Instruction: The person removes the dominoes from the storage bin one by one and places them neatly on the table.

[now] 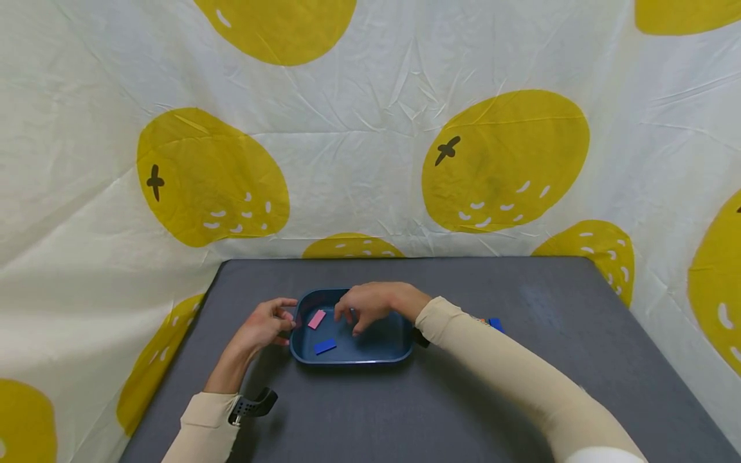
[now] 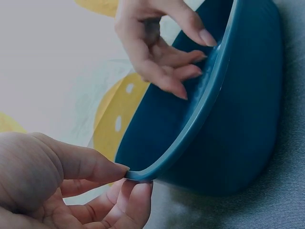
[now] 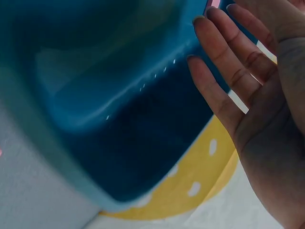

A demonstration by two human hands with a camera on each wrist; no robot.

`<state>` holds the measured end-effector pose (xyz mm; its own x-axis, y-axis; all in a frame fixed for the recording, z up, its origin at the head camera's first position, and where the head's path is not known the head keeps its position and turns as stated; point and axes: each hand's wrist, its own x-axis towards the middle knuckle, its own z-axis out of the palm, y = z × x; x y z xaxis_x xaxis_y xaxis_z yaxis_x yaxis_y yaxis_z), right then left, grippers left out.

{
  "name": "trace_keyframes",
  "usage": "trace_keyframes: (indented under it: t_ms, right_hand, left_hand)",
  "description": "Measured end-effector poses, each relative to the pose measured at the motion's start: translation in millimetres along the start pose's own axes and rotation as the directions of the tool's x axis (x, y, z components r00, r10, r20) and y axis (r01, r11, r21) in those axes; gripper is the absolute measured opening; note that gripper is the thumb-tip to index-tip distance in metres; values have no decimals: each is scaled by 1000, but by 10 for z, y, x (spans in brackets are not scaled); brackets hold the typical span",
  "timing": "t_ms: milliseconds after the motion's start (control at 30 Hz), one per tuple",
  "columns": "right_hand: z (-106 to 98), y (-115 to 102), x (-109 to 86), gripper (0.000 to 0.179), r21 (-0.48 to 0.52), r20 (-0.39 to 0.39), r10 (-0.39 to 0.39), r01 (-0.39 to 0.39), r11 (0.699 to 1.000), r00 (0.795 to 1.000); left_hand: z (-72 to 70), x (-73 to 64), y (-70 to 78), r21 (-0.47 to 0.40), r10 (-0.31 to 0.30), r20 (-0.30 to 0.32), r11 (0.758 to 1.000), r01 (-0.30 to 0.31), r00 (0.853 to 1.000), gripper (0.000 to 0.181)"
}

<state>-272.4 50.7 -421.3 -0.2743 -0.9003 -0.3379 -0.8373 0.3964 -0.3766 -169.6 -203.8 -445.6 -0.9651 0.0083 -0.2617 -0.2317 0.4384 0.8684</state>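
Note:
A dark blue rectangular tray [image 1: 370, 348] with rounded corners stands on the grey table. Inside it lie a small pink block [image 1: 316, 319] and a small blue block [image 1: 325, 346], both towards its left side. My left hand [image 1: 263, 326] is at the tray's left end; in the left wrist view its thumb and fingers pinch the rim [image 2: 140, 174]. Over the tray's inside hovers my right hand [image 1: 370, 303], fingers spread and pointing down, close to the pink block. Nothing shows between the right hand's fingers, which are relaxed in the right wrist view.
Right of the tray, another blue block [image 1: 496, 324] and a bit of orange peek out from behind the right sleeve [image 1: 498, 360], which hides the rest there. A white cloth [image 1: 359, 180] with yellow fruit shapes hangs behind the grey table [image 1: 359, 418].

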Motion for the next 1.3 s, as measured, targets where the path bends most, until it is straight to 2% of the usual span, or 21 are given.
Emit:
trace_keyframes:
  t_ms: [300,500,700,1000,1100,1233,1300]
  right_hand:
    - [95,-133,264,47,41,69,-31,28,999,997]
    - [165,-197,361,49,88,135,-5,-7,996,991]
    - [215,-229,386,44,136,182,29,-54,989,983]
    - [196,-223,390,36,141,188,27,-54,988,982]
    - [198,-234,396,39,193,204,24,-64,979,979]
    - [196,-253,390,44,304,264,9,-92,948,965]
    - [187,-252,380,42,321,278,7,-100,942,961]
  left_hand:
    - [20,-2,-26,4,15,-10,1000,-15,1000,46]
    - [23,-5,-23,6,10,-13,1000,-10,1000,46]
    - [24,-3,-25,4,7,-13,1000,-7,1000,46]
    - [24,-4,-29,9,10,-16,1000,-10,1000,46]
    - [24,-3,-31,9,10,-15,1000,-9,1000,46]
    - [25,0,-30,13,8,-15,1000,-8,1000,46]
    - [27,0,-28,16,6,-14,1000,-6,1000,46]
